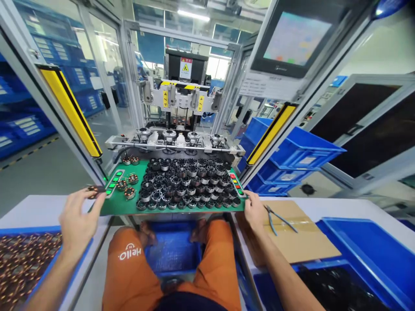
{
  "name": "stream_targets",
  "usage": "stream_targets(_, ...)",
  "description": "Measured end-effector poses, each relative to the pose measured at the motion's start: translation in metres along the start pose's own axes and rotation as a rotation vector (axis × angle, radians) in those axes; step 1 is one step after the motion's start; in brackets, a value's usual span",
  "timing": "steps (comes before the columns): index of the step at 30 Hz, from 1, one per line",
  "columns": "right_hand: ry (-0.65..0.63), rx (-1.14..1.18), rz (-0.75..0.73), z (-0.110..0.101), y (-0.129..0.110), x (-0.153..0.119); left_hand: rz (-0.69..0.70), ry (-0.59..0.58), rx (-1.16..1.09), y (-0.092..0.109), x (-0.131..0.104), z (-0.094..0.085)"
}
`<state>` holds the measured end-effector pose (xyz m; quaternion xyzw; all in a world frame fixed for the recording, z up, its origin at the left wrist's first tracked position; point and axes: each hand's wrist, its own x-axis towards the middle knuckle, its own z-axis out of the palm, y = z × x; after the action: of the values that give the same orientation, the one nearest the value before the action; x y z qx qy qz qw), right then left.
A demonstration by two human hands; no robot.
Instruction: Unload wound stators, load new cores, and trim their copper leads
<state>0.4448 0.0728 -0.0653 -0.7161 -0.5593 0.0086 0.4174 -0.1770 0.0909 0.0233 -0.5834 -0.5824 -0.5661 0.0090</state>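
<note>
My left hand [79,220] pinches a copper-wound stator [94,190] between thumb and fingers. It is at the left button panel [115,183] with its lit green buttons. A finger of my right hand [253,210] reaches to the lowest green button of the right button panel [237,185]; nothing shows in that hand. Between the hands, many black-and-silver rings [189,181] stand in close rows on the green mat [129,208]. Several copper-wound stators [129,192] lie at the mat's left side. Behind them, a machine fixture [175,144] carries several ring-shaped parts.
Yellow light-curtain bars [73,114] flank the machine. A blue crate of copper-wound stators [29,263] sits at lower left. Pliers [279,219] lie on cardboard [308,237] at right, beside a blue bin [366,242]. Stacked blue crates [301,149] stand behind, under a screen [296,36].
</note>
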Motion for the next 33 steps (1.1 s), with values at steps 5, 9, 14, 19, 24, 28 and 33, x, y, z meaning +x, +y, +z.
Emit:
stream_targets(5, -0.017, -0.028, -0.040, -0.010, -0.017, 0.000, -0.121, -0.081, -0.309, 0.071, -0.049, -0.024)
stream_targets(9, -0.003, -0.006, -0.052, -0.023, -0.035, -0.001, -0.043, -0.305, -0.444, 0.120, -0.093, -0.033)
stream_targets(14, 0.187, 0.113, -0.049, -0.039, -0.112, -0.062, 0.061, -0.513, -0.444, 0.144, -0.114, -0.037)
stream_targets(19, -0.677, 0.830, 0.037, -0.037, -0.225, -0.140, 0.126, -0.624, -0.438, 0.158, -0.119, -0.021)
stream_targets(24, -0.970, 1.176, 0.244, -0.019, -0.260, -0.158, 0.198, -0.605, -0.361, 0.156, -0.136, 0.000)
stream_targets(28, -0.917, 1.184, 0.320, -0.014, -0.247, -0.152, 0.420, -0.446, -0.206, 0.142, -0.143, 0.006)
stream_targets(33, -0.894, 1.141, 0.364, -0.012, -0.234, -0.143, 0.724, -0.402, -0.125, 0.132, -0.134, 0.011)
